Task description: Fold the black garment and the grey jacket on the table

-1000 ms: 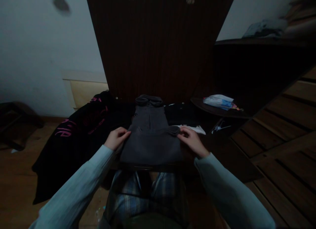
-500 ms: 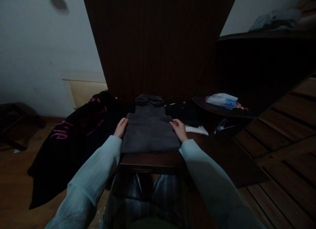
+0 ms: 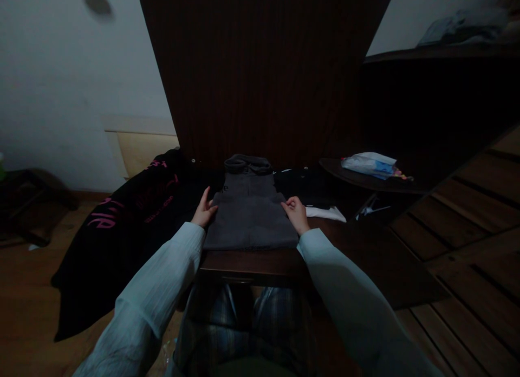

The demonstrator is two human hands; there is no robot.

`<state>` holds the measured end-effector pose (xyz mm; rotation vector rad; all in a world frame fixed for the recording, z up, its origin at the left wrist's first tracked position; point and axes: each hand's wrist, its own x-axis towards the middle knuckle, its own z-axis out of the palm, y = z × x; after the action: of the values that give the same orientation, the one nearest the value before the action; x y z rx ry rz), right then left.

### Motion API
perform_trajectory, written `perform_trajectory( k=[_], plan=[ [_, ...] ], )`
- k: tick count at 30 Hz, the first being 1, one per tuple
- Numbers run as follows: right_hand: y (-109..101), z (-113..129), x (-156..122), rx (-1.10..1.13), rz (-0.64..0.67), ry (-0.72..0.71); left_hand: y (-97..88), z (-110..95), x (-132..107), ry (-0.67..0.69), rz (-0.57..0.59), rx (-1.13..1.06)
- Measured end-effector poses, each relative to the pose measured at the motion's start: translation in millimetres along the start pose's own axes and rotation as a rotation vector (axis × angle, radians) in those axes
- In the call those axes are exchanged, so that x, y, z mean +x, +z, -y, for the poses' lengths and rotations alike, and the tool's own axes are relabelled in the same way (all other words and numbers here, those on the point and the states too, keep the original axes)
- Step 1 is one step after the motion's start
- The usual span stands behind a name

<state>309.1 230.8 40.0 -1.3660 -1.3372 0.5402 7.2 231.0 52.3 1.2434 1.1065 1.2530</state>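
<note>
A grey garment lies folded on a dark wooden table in front of me, its rolled end at the far side. My left hand rests at the garment's left edge with fingers stretched out. Its right edge is touched by my right hand, whose fingers are curled and pinch the fold. Both arms wear pale long sleeves.
A black garment with pink lettering drapes off the table's left side. Dark clothing and a white item lie at the right. A plastic bag sits on a round shelf. A dark wardrobe stands behind; wooden slats lie right.
The near part of the grey garment has been folded forward over itself. Both hands moved away from me along its edges, and the left fingers have since straightened.
</note>
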Motion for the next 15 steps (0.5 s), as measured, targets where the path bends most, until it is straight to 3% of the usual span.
perform_trajectory(
  k=[3, 8, 15],
  plan=[
    [0.5, 5.9, -1.4, 0.083, 0.042, 0.063, 5.3, -4.8, -0.9, -0.067, -0.052, 0.031],
    [-11.2, 20.7, -19.6, 0.199, 0.107, 0.341, -1.5, -11.7, -18.8, -0.248, -0.176, 0.117],
    [-46.4, 32.2, -76.6, 0.166, 0.307, 0.364, -19.7, -17.4, -95.7, -0.156, 0.056, 0.378]
  ],
)
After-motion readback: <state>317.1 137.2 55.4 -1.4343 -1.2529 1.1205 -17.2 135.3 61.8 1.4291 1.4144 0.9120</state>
